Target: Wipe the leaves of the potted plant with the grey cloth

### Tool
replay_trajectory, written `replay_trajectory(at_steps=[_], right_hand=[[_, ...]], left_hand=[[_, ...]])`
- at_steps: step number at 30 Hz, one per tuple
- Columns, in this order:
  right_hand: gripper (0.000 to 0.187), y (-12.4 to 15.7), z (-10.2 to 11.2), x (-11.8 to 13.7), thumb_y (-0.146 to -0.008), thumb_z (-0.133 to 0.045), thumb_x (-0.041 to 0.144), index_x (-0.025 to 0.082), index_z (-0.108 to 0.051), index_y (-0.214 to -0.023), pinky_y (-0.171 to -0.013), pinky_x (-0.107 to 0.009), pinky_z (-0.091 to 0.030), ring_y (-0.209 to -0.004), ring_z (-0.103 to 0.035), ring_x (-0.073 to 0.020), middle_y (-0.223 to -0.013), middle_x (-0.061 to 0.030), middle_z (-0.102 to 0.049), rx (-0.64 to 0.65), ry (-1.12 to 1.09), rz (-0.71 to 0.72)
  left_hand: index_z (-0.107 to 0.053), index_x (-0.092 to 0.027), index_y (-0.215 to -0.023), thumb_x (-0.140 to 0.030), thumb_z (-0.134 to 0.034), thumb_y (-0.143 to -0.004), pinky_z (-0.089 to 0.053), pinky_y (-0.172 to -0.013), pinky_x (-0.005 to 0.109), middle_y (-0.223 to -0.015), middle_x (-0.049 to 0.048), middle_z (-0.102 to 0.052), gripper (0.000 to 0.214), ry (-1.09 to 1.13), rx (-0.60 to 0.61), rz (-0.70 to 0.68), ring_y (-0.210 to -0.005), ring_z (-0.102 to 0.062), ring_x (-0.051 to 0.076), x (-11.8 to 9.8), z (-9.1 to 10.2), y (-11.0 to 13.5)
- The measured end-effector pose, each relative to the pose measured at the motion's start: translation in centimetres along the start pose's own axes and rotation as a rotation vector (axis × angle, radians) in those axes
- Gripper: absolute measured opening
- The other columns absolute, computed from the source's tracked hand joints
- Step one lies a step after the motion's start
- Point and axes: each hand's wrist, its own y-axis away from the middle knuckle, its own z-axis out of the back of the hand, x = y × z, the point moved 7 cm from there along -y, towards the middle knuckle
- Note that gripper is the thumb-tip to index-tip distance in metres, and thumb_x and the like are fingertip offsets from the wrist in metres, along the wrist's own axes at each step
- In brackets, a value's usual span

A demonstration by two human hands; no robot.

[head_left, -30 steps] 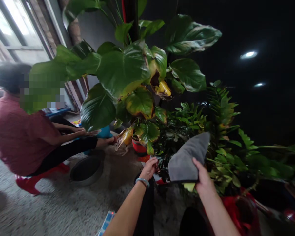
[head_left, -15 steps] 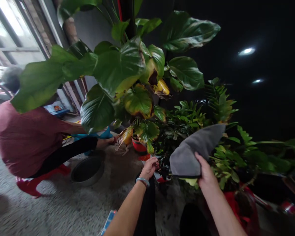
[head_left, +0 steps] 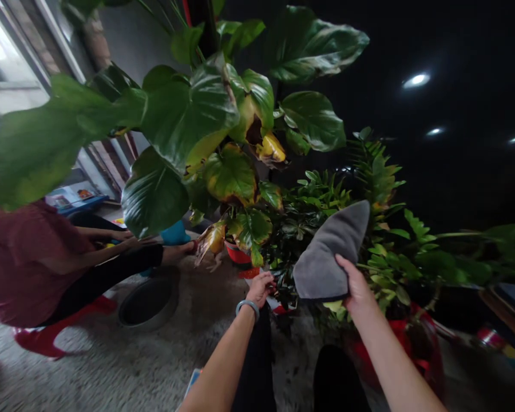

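A soft grey cloth point(head_left: 328, 252) hangs from my right hand point(head_left: 355, 284), with its upper end pointing up and to the right. The thumb lies over the cloth; the other fingers are behind it. My left hand point(head_left: 261, 289), with a pale bangle point(head_left: 248, 309) at the wrist, is closed at the edge of a low, dark-leaved plant point(head_left: 298, 220). What its curled fingers hold, if anything, is too small to make out. Above both hands spreads a big-leaved plant point(head_left: 189, 109) with several yellowed, browned leaves, rooted in a red pot point(head_left: 237, 253).
At the left a person in a dark red shirt point(head_left: 30, 257) sits on a red stool point(head_left: 64, 329). A round black basin point(head_left: 148, 302) stands on the concrete floor point(head_left: 90, 369). More green plants point(head_left: 416, 257) and a red bag-like container point(head_left: 431, 355) are at the right.
My view has turned slightly, so most things sit further left. The cloth has tilted more upright in my right hand. The seated person's arms are drawn back toward the lap.
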Motion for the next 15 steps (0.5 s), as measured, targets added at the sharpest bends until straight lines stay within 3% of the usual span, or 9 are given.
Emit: replay_trajectory(at_steps=[3, 6, 9, 13, 15], right_hand=[[0.022, 0.8, 0.6, -5.4, -0.051, -0.077, 0.033, 0.02, -0.067, -0.066, -0.073, -0.04, -0.057, -0.084, -0.072, -0.0321, -0.062, -0.0068, -0.073, 0.056, 0.107, -0.161], [0.034, 3.3, 2.3, -8.0, -0.05, -0.081, 0.039, 0.017, -0.072, -0.074, -0.074, -0.04, -0.056, -0.089, -0.071, -0.0331, -0.072, -0.0087, -0.076, 0.069, 0.291, -0.096], [0.043, 4.6, 3.2, -5.2, -0.05, -0.081, 0.045, 0.016, -0.073, -0.081, -0.076, -0.039, -0.056, -0.091, -0.07, -0.0332, -0.08, -0.0094, -0.077, 0.027, 0.28, 0.061], [0.04, 2.3, 3.0, 1.8, -0.051, -0.079, 0.041, 0.018, -0.07, -0.083, -0.077, -0.039, -0.056, -0.089, -0.071, -0.0301, -0.076, -0.0046, -0.076, -0.095, 0.074, 0.314], [0.032, 0.4, 2.7, 2.0, -0.051, -0.078, 0.037, 0.02, -0.068, -0.077, -0.076, -0.04, -0.057, -0.085, -0.071, -0.0292, -0.069, -0.0027, -0.074, -0.119, 0.004, 0.27]], left_hand=[[-0.056, -0.016, -0.058, -0.011, -0.077, -0.05, -0.036, -0.052, 0.023, -0.051, -0.0041, -0.054, 0.023, -0.021, 0.0, 0.002, -0.05, -0.05, 0.01, 0.1, -0.2, 0.1], [-0.058, -0.016, -0.06, -0.013, -0.078, -0.05, -0.035, -0.05, 0.023, -0.049, -0.0044, -0.053, 0.023, -0.04, 0.01, 0.012, -0.048, -0.048, 0.01, 0.0, -0.3, 0.3], [-0.059, -0.016, -0.064, -0.013, -0.079, -0.05, -0.036, -0.051, 0.024, -0.053, -0.0034, -0.056, 0.024, -0.045, 0.021, 0.025, -0.048, -0.049, 0.01, -0.2, -0.5, 0.5], [-0.057, -0.017, -0.066, -0.012, -0.078, -0.05, -0.038, -0.052, 0.024, -0.056, -0.0032, -0.059, 0.027, -0.026, 0.036, 0.034, -0.049, -0.051, 0.01, -0.3, -0.6, 0.5], [-0.056, -0.017, -0.066, -0.012, -0.078, -0.051, -0.038, -0.052, 0.023, -0.055, -0.0033, -0.059, 0.028, -0.021, 0.038, 0.036, -0.048, -0.051, 0.01, -0.3, -0.6, 0.6]])
